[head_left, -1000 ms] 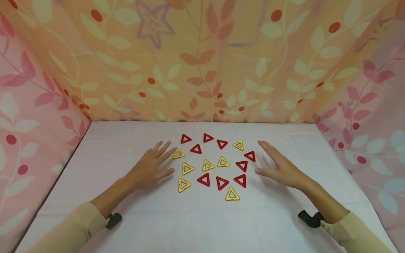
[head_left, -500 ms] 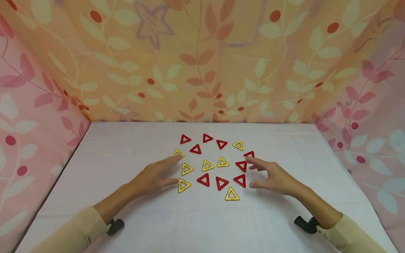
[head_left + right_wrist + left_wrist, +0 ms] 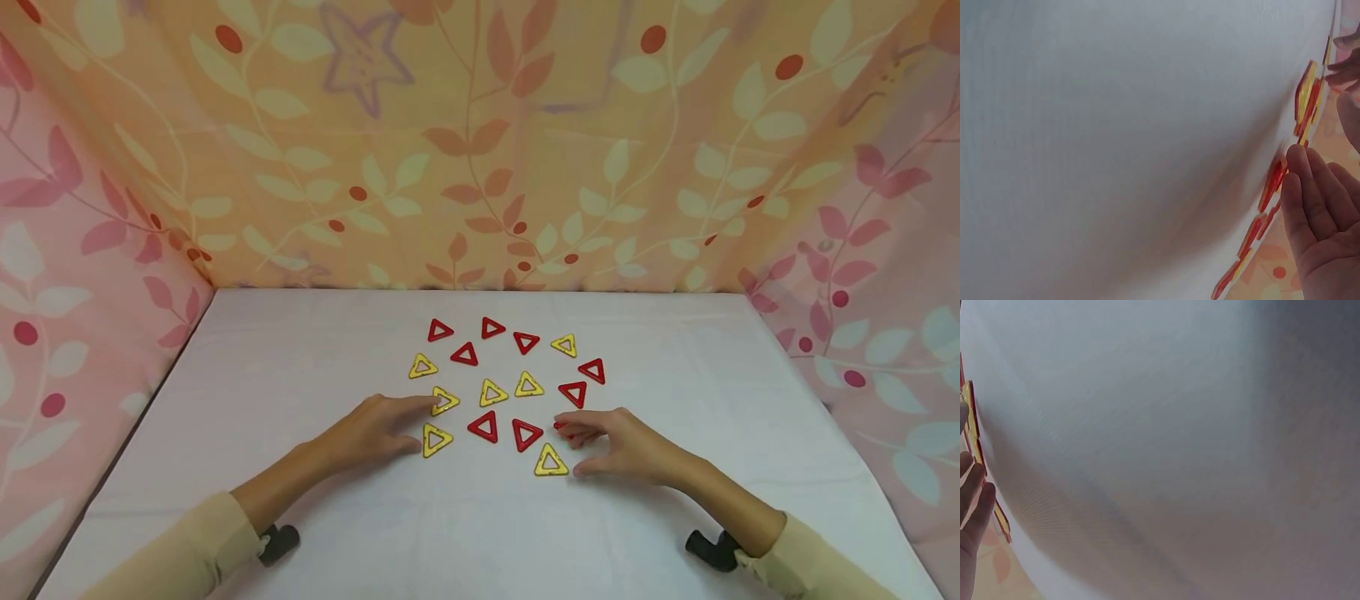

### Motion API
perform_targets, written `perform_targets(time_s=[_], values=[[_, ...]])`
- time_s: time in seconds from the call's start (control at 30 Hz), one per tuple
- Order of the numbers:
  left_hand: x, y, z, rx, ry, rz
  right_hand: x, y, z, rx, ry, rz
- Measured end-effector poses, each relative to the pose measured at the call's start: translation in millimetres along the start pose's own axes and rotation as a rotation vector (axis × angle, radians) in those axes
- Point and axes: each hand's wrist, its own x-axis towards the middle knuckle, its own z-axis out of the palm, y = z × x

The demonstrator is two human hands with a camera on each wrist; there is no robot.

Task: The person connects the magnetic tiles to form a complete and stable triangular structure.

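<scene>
Several red and yellow triangle tiles with open centres lie flat on the white tabletop. My left hand [image 3: 371,433] is at their left side. Its forefinger reaches over the edge of a yellow triangle [image 3: 447,402], and the thumb tip is close to another yellow triangle [image 3: 437,439]. On the right, my right hand [image 3: 630,446] has its fingers over a red triangle [image 3: 557,426], which is mostly hidden. Its thumb is near the lowest yellow triangle [image 3: 551,472]. The right wrist view shows straight fingers [image 3: 1310,206] beside the tiles. I cannot tell whether either hand touches a tile.
More red triangles [image 3: 486,427] and yellow triangles [image 3: 492,393] are spread between and beyond the hands. White cloth [image 3: 480,533] covers the table. Patterned curtains [image 3: 480,167] stand at the back and both sides. A black wrist device [image 3: 279,544] sits under each forearm.
Both hands have come nearer the viewer and inward. The left forefinger went from the upper-left yellow triangle to the one below; the right hand moved down-left over a red one. The tiles stayed put.
</scene>
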Motion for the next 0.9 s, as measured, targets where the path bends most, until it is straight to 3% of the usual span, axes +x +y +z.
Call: perform_targets(time_s=[0.43,0.9], values=[[3.1,4.7,5.0,0.019,-0.037,-0.01,7.8,-1,14,-0.064,-0.021,-0.053],[7.3,12.3,10.9,-0.007,-0.061,-0.02,8.9,-9,25,-0.179,-0.003,-0.024]])
